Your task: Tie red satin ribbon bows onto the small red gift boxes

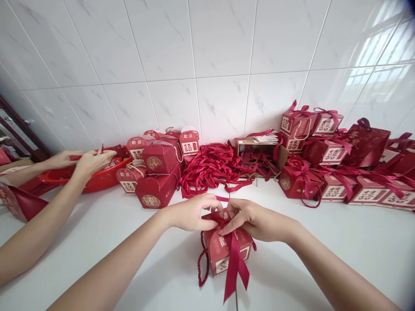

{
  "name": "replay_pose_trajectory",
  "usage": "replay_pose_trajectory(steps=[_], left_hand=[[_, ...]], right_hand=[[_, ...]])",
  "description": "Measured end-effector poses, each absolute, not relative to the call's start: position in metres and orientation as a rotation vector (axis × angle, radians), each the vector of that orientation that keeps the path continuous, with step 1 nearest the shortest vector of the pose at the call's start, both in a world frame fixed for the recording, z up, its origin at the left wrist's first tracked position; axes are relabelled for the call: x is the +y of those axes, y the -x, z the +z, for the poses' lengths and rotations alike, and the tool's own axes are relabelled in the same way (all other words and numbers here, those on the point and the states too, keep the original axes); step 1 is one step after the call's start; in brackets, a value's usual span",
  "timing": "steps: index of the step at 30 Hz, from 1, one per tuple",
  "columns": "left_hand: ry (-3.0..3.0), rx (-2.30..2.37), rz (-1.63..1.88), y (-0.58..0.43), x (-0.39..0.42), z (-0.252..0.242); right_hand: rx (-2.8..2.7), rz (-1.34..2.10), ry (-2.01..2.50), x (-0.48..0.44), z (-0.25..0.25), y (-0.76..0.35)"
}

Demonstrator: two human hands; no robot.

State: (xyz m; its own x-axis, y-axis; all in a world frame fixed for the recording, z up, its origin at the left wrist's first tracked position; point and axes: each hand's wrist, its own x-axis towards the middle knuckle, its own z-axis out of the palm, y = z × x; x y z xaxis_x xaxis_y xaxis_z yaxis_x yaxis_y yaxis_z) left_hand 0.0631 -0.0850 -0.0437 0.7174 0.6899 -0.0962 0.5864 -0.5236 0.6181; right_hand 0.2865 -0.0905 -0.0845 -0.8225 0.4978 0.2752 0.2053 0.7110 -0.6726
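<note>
Wall: pale, marbled tile, rising behind everything.
Surface: white, one dark seam running towards me.
Right-hand boxes: red, stacked against the wall, many topped with ribbon bows.
Left-hand boxes: red, stacked, no bows that I could see, some with cord handles.
Basin: red, far left; another person's hands were busy at it.
Ribbon pile: loose, crimson, between the two stacks.
Carton: open-fronted, beside the pile, dark red strips inside, white paper on top.
Gift box: one, red, patterned, upright on the surface straight before me, beneath both my hands. Its front edge ran aslant, the right end farther from me; its long axis I could not judge under my fingers.
Left hand: mine, reaching in from the left, narrow, thumb and fingers bent onto the ribbon.
Right hand: mine, in from the right, likewise closed down on the ribbon, forefinger at the crossing. Neither was clearly nearer the knot, but the right lay closer to the tails.
Ribbon: crimson, gathered on the lid, two tails trailing towards me over the front.
Cord: dark red, looped down the box's left side.
</note>
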Motion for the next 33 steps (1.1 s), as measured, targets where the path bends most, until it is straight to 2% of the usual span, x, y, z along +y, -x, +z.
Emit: replay_pose_trajectory(steps=[13,20,23,28,33], left_hand=[[-2.21,0.784,0.187,-0.063,-0.078,-0.049],[-2.396,1.071,0.112,-0.064,-0.075,-0.038],[-2.343,1.022,0.059,-0.063,-0.076,-0.039],[-2.243,0.941,0.12,-0.059,-0.076,-0.046],[-2.346,1.114,0.211,-0.058,-0.082,-0.045]], right_hand=[[-2.444,0.951,0.454,-0.09,-0.083,-0.285],[-2.486,0.919,0.545,-0.087,-0.087,-0.286],[-2.463,0.945,0.519,-0.087,-0.087,-0.286],[-2.455,0.922,0.475,-0.087,-0.086,-0.285],[-2.512,0.84,0.568,-0.087,-0.086,-0.287]])
